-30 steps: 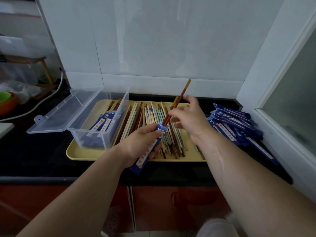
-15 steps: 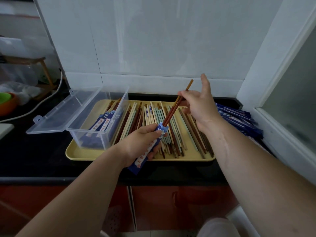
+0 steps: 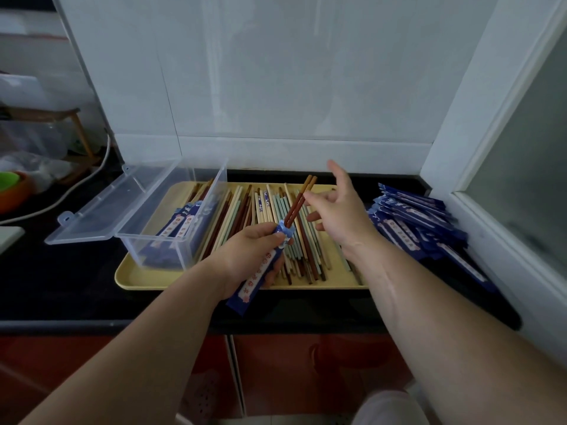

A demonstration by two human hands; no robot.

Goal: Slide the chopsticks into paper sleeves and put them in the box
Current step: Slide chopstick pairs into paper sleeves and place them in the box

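Left hand (image 3: 245,256) grips sleeve (image 3: 254,280), brown chopsticks (image 3: 297,204) half in; right hand (image 3: 340,219) empty, fingers spread — box (image 3: 153,245) left on tray (image 3: 138,280), sleeve pile (image 3: 414,222) right.

Black stone countertop (image 3: 76,280), glossy, set against a white tiled wall.
- Centre: pale yellow tray (image 3: 144,282), rectangular, lying flat.
- 3 o'clock, just beside the tray: loose heap of blue paper sleeves (image 3: 417,222).
- 9 o'clock: white cable (image 3: 61,199).
- Far 9 o'clock: orange bowl (image 3: 13,191), partly cropped.
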